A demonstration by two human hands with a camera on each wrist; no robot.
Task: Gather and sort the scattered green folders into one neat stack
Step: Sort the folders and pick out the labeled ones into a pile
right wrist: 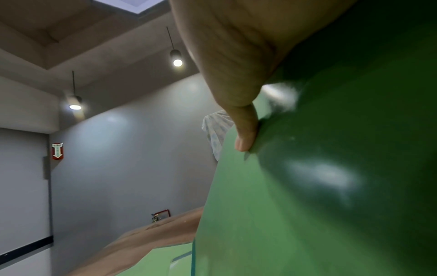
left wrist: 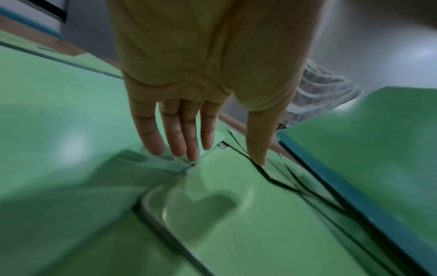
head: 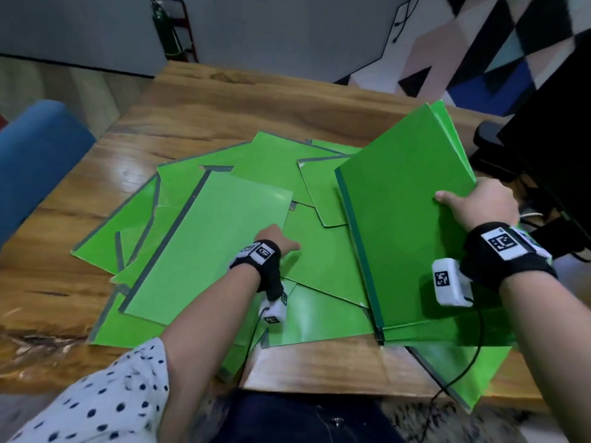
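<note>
Right now my right hand (head: 479, 203) grips a tilted bundle of folders (head: 406, 225) at frame right, thumb pinching its edge. Loose green folders (head: 208, 247), glossy and flat with grey taped spines, overlap mid-frame; my left hand (head: 275, 239) lies flat-fingered on them. Around: wooden table (head: 256, 107), blue chair (head: 35, 155) left, black monitor (head: 556, 155) upper right.

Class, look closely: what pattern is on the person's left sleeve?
White with dark polka dots on the sleeve, clearest in the head view.
</note>
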